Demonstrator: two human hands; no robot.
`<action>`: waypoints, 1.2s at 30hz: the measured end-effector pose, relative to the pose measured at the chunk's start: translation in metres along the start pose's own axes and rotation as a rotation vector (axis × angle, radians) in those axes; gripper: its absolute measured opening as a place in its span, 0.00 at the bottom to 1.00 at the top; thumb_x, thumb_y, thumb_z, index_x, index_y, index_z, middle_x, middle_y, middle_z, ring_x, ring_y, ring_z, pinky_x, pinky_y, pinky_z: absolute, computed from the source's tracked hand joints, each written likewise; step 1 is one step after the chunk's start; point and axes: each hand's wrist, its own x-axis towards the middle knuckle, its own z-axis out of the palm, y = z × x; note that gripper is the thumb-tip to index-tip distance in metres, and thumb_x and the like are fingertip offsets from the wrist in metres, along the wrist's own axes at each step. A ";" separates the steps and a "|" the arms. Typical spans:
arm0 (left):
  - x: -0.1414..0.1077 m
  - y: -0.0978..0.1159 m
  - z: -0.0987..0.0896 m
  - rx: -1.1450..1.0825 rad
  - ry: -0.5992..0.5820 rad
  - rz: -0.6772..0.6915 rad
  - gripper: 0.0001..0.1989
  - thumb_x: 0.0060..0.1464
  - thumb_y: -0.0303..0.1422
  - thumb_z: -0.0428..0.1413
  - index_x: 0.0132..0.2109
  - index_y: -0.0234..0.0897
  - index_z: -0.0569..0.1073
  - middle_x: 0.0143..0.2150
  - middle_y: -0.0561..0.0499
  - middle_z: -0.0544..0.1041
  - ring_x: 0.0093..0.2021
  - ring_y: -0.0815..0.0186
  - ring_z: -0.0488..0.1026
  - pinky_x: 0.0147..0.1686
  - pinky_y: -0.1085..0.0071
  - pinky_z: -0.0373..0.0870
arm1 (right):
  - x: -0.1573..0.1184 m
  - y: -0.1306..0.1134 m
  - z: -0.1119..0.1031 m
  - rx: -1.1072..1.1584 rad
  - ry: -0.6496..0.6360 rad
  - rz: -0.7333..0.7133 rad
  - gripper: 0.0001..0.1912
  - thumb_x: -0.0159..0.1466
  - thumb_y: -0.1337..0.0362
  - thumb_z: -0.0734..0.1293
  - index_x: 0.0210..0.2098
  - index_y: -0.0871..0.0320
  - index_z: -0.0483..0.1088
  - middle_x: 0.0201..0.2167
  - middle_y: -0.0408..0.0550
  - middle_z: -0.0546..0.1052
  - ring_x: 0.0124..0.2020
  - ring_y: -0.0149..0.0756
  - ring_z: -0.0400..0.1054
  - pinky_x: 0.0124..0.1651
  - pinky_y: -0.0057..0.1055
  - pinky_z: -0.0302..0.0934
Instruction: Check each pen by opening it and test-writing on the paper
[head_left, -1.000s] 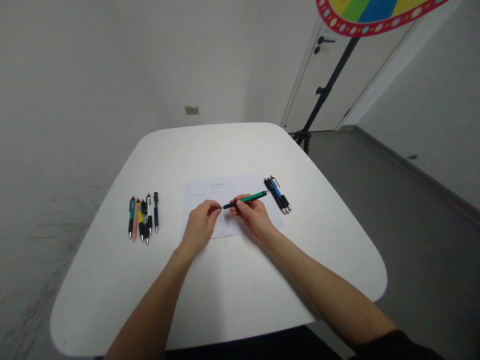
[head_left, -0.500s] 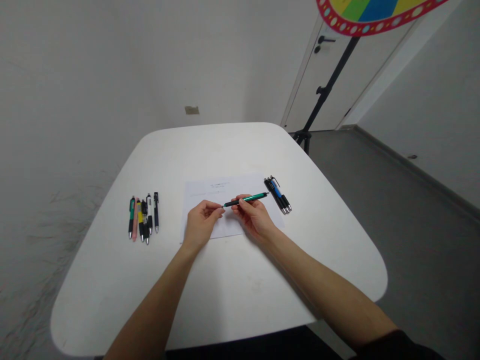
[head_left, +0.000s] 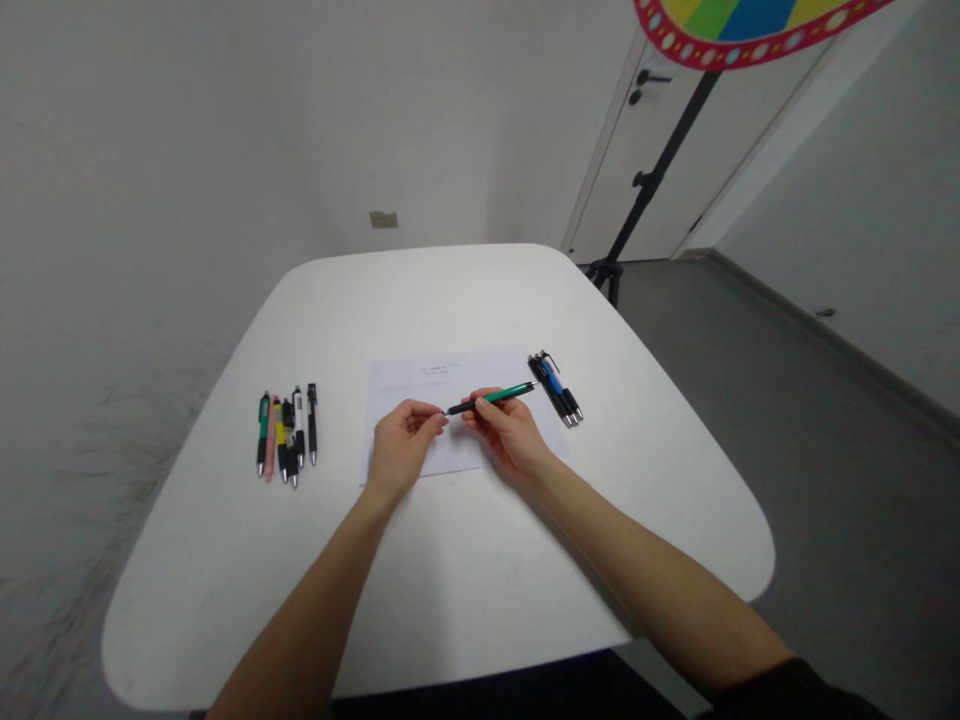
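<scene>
A green and black pen [head_left: 504, 394] is held by my right hand [head_left: 510, 432] above a white sheet of paper [head_left: 457, 460] with a few printed lines. It slants slightly, its black end toward the left. At that end is my left hand [head_left: 405, 440], with thumb and forefinger pinched together at the pen's tip; what they grip is too small to make out. A group of several pens [head_left: 281, 440] lies left of the paper. Black and blue pens [head_left: 556, 390] lie together at the paper's right edge.
The white table [head_left: 450, 300] has rounded corners and stands near a wall. Behind its far right corner is a black stand [head_left: 637, 205] carrying a colourful wheel [head_left: 750, 30], in front of a white door [head_left: 675, 190].
</scene>
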 end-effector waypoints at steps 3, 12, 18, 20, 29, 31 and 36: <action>-0.001 0.001 0.000 0.003 -0.013 0.000 0.12 0.45 0.38 0.64 0.34 0.35 0.75 0.30 0.50 0.80 0.32 0.65 0.76 0.35 0.69 0.71 | 0.000 0.000 0.001 0.010 -0.002 0.014 0.17 0.46 0.59 0.81 0.31 0.57 0.75 0.32 0.44 0.80 0.28 0.28 0.72 0.36 0.28 0.69; -0.002 0.002 0.000 0.070 -0.009 0.031 0.11 0.45 0.38 0.63 0.33 0.36 0.76 0.29 0.51 0.79 0.31 0.65 0.76 0.33 0.70 0.71 | -0.001 0.002 0.002 0.019 0.001 0.034 0.19 0.45 0.59 0.81 0.32 0.59 0.75 0.31 0.45 0.80 0.27 0.28 0.73 0.35 0.26 0.71; -0.008 0.003 -0.005 0.378 0.018 0.370 0.05 0.53 0.34 0.59 0.34 0.41 0.79 0.35 0.50 0.83 0.37 0.62 0.79 0.41 0.66 0.75 | -0.001 0.003 0.002 0.044 0.048 0.089 0.19 0.45 0.58 0.81 0.29 0.58 0.73 0.25 0.42 0.78 0.25 0.27 0.73 0.31 0.23 0.71; -0.008 0.004 -0.006 0.438 0.009 0.492 0.06 0.55 0.34 0.57 0.35 0.42 0.80 0.36 0.49 0.83 0.39 0.62 0.79 0.44 0.64 0.75 | -0.002 0.002 0.002 0.063 0.039 0.111 0.19 0.46 0.59 0.81 0.28 0.58 0.71 0.23 0.41 0.77 0.25 0.27 0.73 0.31 0.22 0.71; -0.007 0.004 -0.006 0.575 0.002 0.632 0.09 0.57 0.37 0.58 0.43 0.40 0.77 0.41 0.46 0.82 0.42 0.60 0.79 0.47 0.64 0.74 | -0.002 0.001 0.004 0.146 0.036 0.165 0.19 0.46 0.59 0.81 0.27 0.57 0.69 0.23 0.39 0.76 0.25 0.27 0.73 0.30 0.20 0.70; -0.008 0.005 -0.005 0.578 0.031 0.582 0.15 0.54 0.39 0.60 0.48 0.38 0.75 0.45 0.45 0.81 0.42 0.60 0.78 0.46 0.63 0.73 | -0.002 0.001 0.003 0.148 0.036 0.151 0.18 0.47 0.60 0.81 0.27 0.57 0.69 0.24 0.39 0.76 0.26 0.26 0.73 0.30 0.20 0.70; -0.008 0.008 -0.006 0.626 -0.048 0.452 0.16 0.63 0.40 0.47 0.37 0.37 0.75 0.34 0.47 0.79 0.35 0.62 0.75 0.38 0.66 0.70 | -0.003 0.000 0.002 0.083 -0.018 0.115 0.18 0.47 0.58 0.81 0.26 0.57 0.69 0.24 0.39 0.76 0.28 0.27 0.72 0.33 0.23 0.70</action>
